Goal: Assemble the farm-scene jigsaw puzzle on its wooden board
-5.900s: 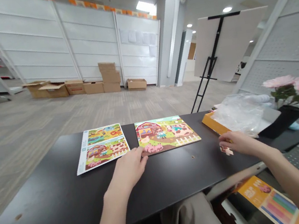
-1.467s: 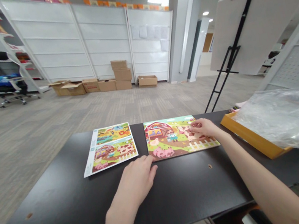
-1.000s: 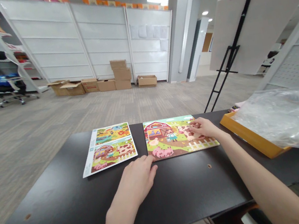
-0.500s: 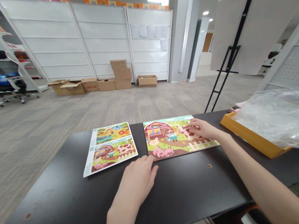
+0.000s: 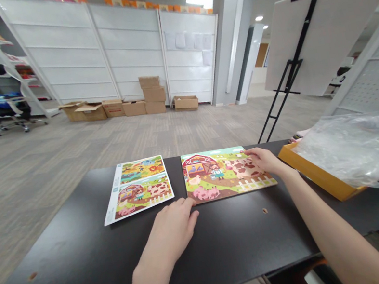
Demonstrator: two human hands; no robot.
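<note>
A farm picture board (image 5: 217, 176), with a red barn, a cow, pink pigs and a white fence, lies flat on the black table (image 5: 225, 243). My left hand (image 5: 175, 225) rests on the table with its fingers stretched out, the fingertips at the board's near left corner. Over the board's right edge lies my right hand (image 5: 266, 160), fingers extended and fingertips beside the printed cow. To the left is a white sheet (image 5: 141, 189) printed with two scenes, the lower one matching the board.
A yellow-edged box (image 5: 318, 173) holding crumpled clear plastic (image 5: 346, 148) stands at the right of the table. Behind it is a board on a black easel (image 5: 287, 80). Cardboard boxes (image 5: 154, 94) line the far shelving, and an office chair (image 5: 5, 96) is at the far left.
My right hand has shifted right, from over the printed cow to the board's right edge, uncovering more of the cow. My left hand stays at the near left corner.
</note>
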